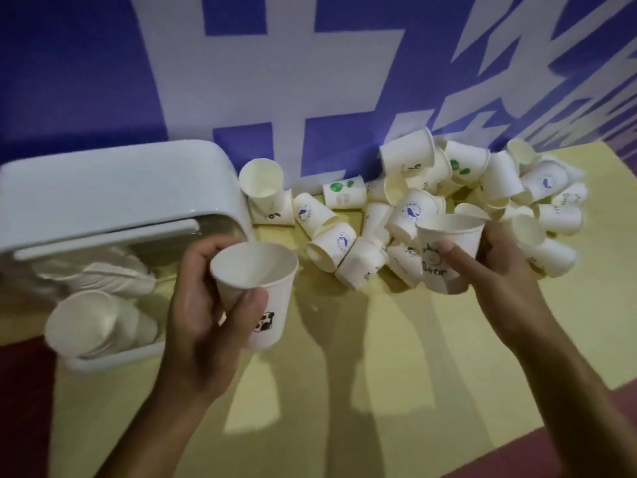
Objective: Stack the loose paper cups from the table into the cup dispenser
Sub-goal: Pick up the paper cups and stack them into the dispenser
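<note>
At the table's (379, 357) left edge lies the white cup dispenser (113, 188), with nested cups (89, 322) lying in its open front. Just right of it my left hand (196, 305) grips an upright paper cup with a panda print (256, 288), fingers curled round the back and thumb pressed on the front beside the print. Along the far edge, against the blue and white banner (310, 81), the heap of loose paper cups (448, 188) runs toward the far right corner, most of them tipped on their sides. At the near side of that heap my right hand (506, 270) pinches a cup with a bear print (448, 243), thumb across the front, the other fingers hidden behind it.
</note>
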Motion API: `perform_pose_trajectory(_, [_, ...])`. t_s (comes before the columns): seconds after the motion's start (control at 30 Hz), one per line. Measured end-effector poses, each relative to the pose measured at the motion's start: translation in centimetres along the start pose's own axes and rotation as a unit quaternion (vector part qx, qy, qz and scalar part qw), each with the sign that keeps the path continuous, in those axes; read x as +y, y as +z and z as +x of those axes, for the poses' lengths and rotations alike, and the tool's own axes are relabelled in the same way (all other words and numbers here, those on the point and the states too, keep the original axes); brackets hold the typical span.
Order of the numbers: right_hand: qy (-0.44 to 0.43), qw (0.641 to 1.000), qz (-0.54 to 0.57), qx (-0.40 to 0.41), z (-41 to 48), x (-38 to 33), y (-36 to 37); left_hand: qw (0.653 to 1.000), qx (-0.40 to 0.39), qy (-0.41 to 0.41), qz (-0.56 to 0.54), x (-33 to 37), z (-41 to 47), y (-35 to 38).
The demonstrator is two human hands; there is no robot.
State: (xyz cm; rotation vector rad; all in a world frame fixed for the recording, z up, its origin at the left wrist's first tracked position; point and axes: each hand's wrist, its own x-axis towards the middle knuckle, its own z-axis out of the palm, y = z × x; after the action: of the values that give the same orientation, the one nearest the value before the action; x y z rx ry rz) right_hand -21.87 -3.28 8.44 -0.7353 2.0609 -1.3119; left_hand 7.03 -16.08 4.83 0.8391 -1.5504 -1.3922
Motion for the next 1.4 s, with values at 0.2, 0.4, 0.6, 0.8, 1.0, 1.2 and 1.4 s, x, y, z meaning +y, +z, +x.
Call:
perform_pose_trajectory(0.2, [-0.095,0.987,-0.055,-0.12,-7.6,-2.7,10.3,0.998,0.038,0.004,0.051,1.8,-3.8,-8.6])
perform_pose_trajectory(0.4, [-0.121,0.964,-0.048,-0.23,-12.1,-3.7,18.9,0.993,0.103,-0.056,0.027,1.5,-8.0,-16.2])
perform_pose_trajectory(0.6, [-0.134,0.953,-0.022,-0.271,-14.0,-4.5,23.0,0.987,0.158,-0.03,-0.012,1.4,-8.6,-20.3])
perform_pose_trajectory(0.8, [-0.16,0.954,-0.06,-0.245,-14.0,-4.9,24.7,0.989,0.143,-0.018,0.017,0.1,-6.2,-21.7])
perform_pose_trajectory(1.0, [-0.153,0.96,-0.098,-0.215,-13.6,-4.7,24.2,0.99,0.114,-0.017,0.078,-0.6,-4.0,-20.6])
perform_pose_trajectory(1.2, [-0.134,0.968,-0.073,-0.2,-13.6,-4.6,23.7,0.98,0.078,-0.029,0.178,-3.3,-3.6,-20.2])
perform_pose_trajectory(1.4, [-0.152,0.964,-0.08,-0.205,-13.5,-4.2,23.5,0.958,0.066,-0.079,0.268,-5.0,-3.8,-20.1])
